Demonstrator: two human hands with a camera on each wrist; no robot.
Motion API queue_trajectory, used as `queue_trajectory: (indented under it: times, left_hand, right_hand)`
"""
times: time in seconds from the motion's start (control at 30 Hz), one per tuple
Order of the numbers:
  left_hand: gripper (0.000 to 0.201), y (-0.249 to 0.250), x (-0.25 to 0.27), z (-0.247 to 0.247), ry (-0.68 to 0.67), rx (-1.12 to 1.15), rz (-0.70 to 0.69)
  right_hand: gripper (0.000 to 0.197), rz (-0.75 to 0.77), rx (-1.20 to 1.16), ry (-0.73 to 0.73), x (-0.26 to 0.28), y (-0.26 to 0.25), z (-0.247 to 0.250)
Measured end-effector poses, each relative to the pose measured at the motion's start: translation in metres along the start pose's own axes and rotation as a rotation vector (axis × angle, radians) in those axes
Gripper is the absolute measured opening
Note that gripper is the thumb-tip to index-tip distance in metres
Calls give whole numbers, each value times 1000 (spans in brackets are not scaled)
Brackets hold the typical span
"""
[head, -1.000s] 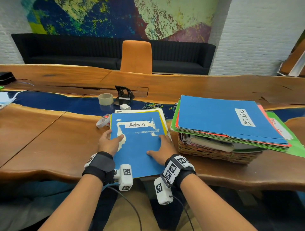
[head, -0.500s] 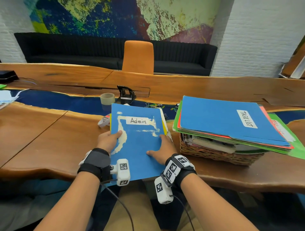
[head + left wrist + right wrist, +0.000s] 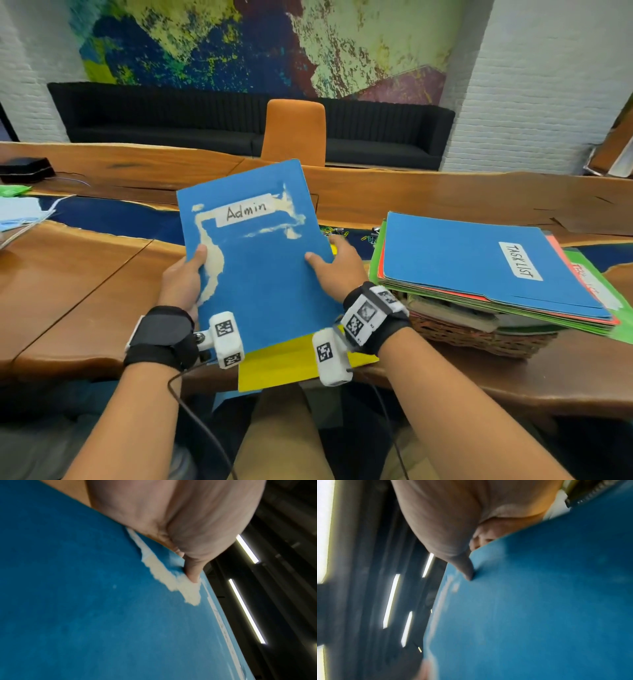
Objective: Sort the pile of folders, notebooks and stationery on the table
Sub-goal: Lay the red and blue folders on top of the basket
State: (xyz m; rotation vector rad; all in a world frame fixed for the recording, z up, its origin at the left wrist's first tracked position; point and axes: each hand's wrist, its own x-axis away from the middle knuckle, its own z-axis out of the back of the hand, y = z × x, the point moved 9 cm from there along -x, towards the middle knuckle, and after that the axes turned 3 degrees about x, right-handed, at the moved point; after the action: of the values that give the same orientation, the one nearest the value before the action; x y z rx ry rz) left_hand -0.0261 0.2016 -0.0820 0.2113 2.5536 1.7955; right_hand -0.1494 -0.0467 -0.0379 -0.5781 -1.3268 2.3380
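Both hands hold the blue "Admin" folder (image 3: 263,267) up off the wooden table (image 3: 78,274), tilted so its far edge rises toward the orange chair (image 3: 294,132). The left hand (image 3: 183,279) pinches the folder's left edge, thumb lying on the torn white patch of the cover; the left wrist view shows that thumb (image 3: 193,573) pressed down right at the edge. The right hand (image 3: 337,270) grips the right edge, thumb on the cover and fingers curled behind it, as the right wrist view also shows. A yellow folder (image 3: 294,363) lies under the blue one, its near edge hanging past the table's near edge.

Just right of the right hand stands a wicker basket (image 3: 479,337) stuffed with papers, topped by a stack of folders (image 3: 479,267) whose blue top one reads "TASK LIST"; the stack's left edge is near the right hand's knuckles. Coloured paper clips (image 3: 334,230) lie scattered beyond the folder's right edge. To the left, the table surface is open wood as far as some papers (image 3: 20,214) at the far left edge.
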Motion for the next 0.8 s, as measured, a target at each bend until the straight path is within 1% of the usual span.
queue_trajectory:
  times: [0.03, 0.07, 0.13, 0.2, 0.27, 0.33, 0.4, 0.47, 0.53, 0.6, 0.7, 0.8]
  left_hand:
    - [27, 3, -1, 3, 6, -6, -18]
    - [30, 6, 0, 2, -1, -16, -28]
    - [28, 3, -1, -3, -50, -72, -20]
    - [26, -2, 2, -13, -116, -176, 7]
    - [31, -9, 8, -27, -187, -224, 65]
    - [37, -17, 18, -47, -268, -169, 136]
    - [37, -24, 32, -74, -361, -63, 185]
    - [35, -30, 50, -105, -465, -31, 192]
    - [34, -33, 63, -123, -472, -29, 167]
    - [35, -34, 66, -129, -458, -45, 133]
    - [44, -28, 65, -128, -472, -139, 70]
    - [45, -18, 58, -127, -408, -198, -23]
  right_hand:
    - [30, 29, -72, 26, -4, -7, 4]
    - [22, 54, -119, 90, -6, -13, 10]
    - [23, 80, -153, 263, -6, -22, 25]
    - [27, 98, -163, 448, 1, -33, 45]
    - [26, 98, -207, 572, 9, -41, 62]
    - [18, 105, -237, 634, 10, -44, 68]
    - [10, 116, -285, 632, 9, -41, 65]
    - [5, 139, -345, 606, 8, -38, 61]
    - [11, 142, -389, 595, 7, -32, 62]
    - [24, 140, -436, 616, 10, -29, 76]
    - [54, 166, -568, 667, 16, -24, 120]
    - [78, 187, -495, 688, 23, -16, 175]
